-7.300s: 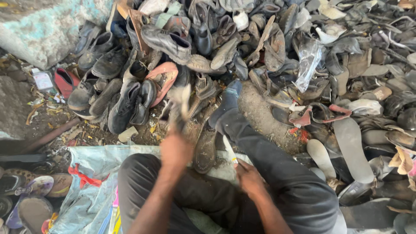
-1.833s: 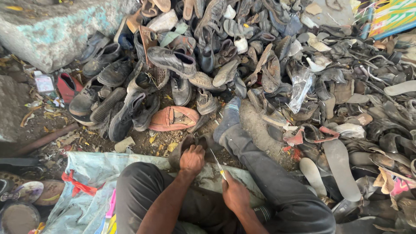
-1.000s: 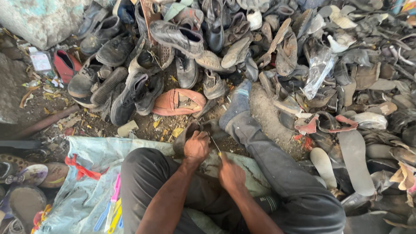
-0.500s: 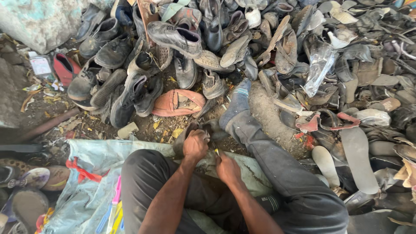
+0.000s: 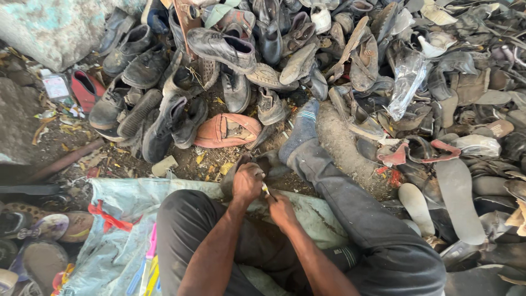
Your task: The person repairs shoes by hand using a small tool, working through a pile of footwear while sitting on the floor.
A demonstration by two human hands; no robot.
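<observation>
Step in hand: cutting at a worn dark shoe (image 5: 241, 167), held on the ground between my knees, just in front of the pale sack (image 5: 126, 203) I sit on. L hand (image 5: 247, 183) closed over the shoe, pinning it. R hand (image 5: 280, 204) closed round a small blade (image 5: 266, 190), tip at the shoe. Next move, I judge: steady pull w/ blade, L fingers kept clear. Orange shoe (image 5: 227, 130) lies just beyond.

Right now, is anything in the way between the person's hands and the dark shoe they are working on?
Nothing visible is. The left hand already grips the dark shoe on the pale sheet. The right hand is close beside it with a small thin tool at the shoe. The heap of shoes lies farther off.
</observation>
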